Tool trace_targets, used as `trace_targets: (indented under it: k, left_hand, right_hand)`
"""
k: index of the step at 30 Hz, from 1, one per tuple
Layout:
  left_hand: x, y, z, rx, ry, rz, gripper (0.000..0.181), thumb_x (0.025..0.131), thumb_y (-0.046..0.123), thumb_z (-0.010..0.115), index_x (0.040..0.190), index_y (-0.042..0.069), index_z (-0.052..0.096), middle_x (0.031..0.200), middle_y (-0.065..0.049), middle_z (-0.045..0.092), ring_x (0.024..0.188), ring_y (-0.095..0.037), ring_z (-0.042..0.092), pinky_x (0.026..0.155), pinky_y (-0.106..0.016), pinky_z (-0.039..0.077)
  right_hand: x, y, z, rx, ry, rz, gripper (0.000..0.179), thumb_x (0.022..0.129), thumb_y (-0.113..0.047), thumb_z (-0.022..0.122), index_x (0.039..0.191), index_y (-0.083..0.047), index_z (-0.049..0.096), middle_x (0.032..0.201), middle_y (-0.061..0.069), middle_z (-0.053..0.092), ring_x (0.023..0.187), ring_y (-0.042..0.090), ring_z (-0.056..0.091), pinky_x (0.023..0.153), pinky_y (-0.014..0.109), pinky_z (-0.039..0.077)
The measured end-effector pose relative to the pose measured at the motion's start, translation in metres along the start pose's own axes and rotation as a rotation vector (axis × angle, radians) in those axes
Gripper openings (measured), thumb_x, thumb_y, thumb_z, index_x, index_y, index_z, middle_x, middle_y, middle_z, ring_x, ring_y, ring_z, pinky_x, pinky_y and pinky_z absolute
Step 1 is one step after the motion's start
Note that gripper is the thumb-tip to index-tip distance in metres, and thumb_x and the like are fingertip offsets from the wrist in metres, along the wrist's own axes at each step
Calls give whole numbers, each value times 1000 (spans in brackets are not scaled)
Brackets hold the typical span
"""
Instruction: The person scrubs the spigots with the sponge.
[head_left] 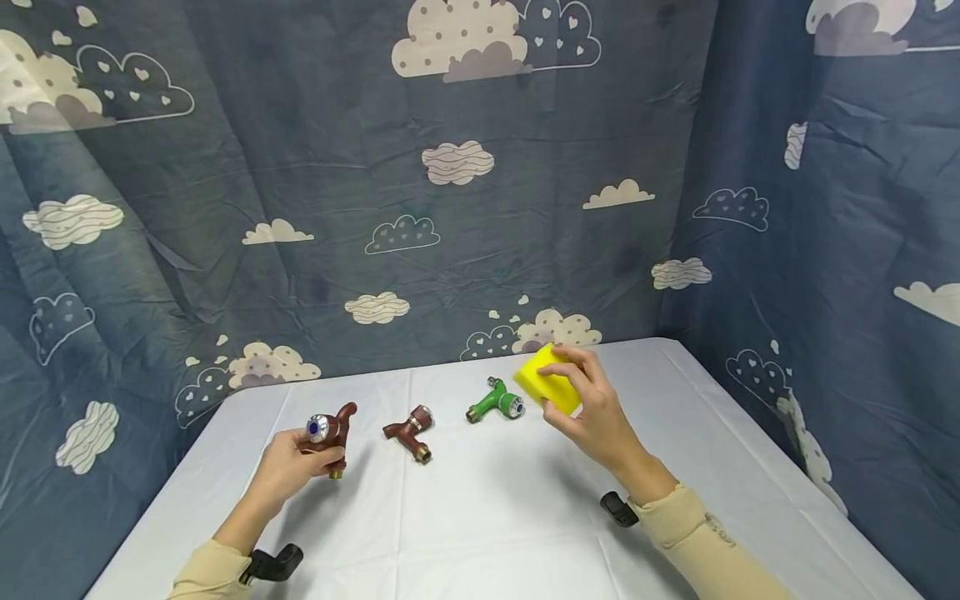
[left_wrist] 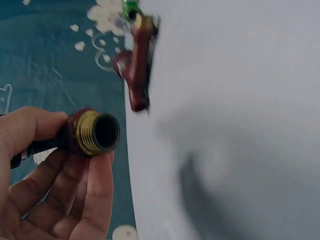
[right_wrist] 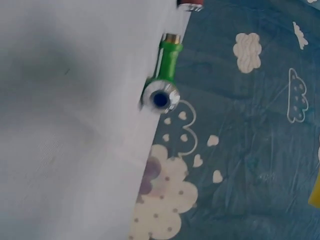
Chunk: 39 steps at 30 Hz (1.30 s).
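Note:
My left hand point(head_left: 288, 468) grips a maroon tap point(head_left: 341, 432) with a chrome-and-blue knob, raised over the left side of the table. Its threaded brass end point(left_wrist: 90, 132) faces the camera in the left wrist view. Between finger and thumb, my right hand point(head_left: 597, 417) pinches a yellow sponge point(head_left: 551, 383) above the table at the right. Just left of the sponge lies a green tap point(head_left: 492, 402) with a chrome knob. A second maroon tap point(head_left: 408, 433) lies nearer the held one. Only a sliver of sponge point(right_wrist: 315, 195) shows in the right wrist view.
A white cloth covers the table point(head_left: 480, 517). Dark blue curtains point(head_left: 510, 208) with printed clouds hang behind it and along both sides. Black wrist mounts point(head_left: 276, 563) stick out under both sleeves.

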<state>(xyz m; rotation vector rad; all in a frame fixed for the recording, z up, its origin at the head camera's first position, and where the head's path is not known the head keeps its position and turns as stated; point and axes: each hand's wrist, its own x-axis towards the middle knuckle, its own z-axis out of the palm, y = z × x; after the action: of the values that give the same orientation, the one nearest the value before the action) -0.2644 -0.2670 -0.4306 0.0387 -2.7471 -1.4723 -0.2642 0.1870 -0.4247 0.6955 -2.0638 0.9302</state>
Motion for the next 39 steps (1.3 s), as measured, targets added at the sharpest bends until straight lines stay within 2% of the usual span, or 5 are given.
trace_targets:
  k: [7,16,23,29,39]
  left_hand:
    - [6,-10,-11,325,109,90,20,87,17,86,96,0,79,85,-8,81,78,-18,73,66,-28,53]
    - [12,-18,-17,513,150,107,12,84,15,85,88,7,78,80,-3,79,81,-24,69,74,-45,51]
    - [13,-23,-14,669,171,213,12,81,12,85,80,7,74,71,0,69,70,-23,63,64,-47,51]
    - [13,-25,-8,733,162,254,17,79,9,86,75,10,69,67,-1,63,64,-23,57,57,-44,47]
    - [17,-29,3,768,154,250,16,77,6,86,77,8,71,67,-3,65,62,-22,56,55,-40,46]
  right_hand:
    - [-10,16,-14,-57,-12,24,46,79,5,81,122,-9,71,147,19,55,126,34,61,91,33,64]
    - [-17,43,-32,-143,-22,87,46,80,4,82,123,-8,71,145,20,55,124,35,60,92,27,59]
    - [-21,62,-41,-176,-26,160,44,81,7,80,122,-4,69,144,23,53,122,41,59,90,60,64]
    - [-25,75,-44,-209,-26,209,40,83,6,79,122,-1,70,141,26,53,122,44,57,93,63,60]
    - [-27,93,-43,-248,-93,309,37,86,0,78,122,0,69,140,28,52,123,45,53,97,62,55]
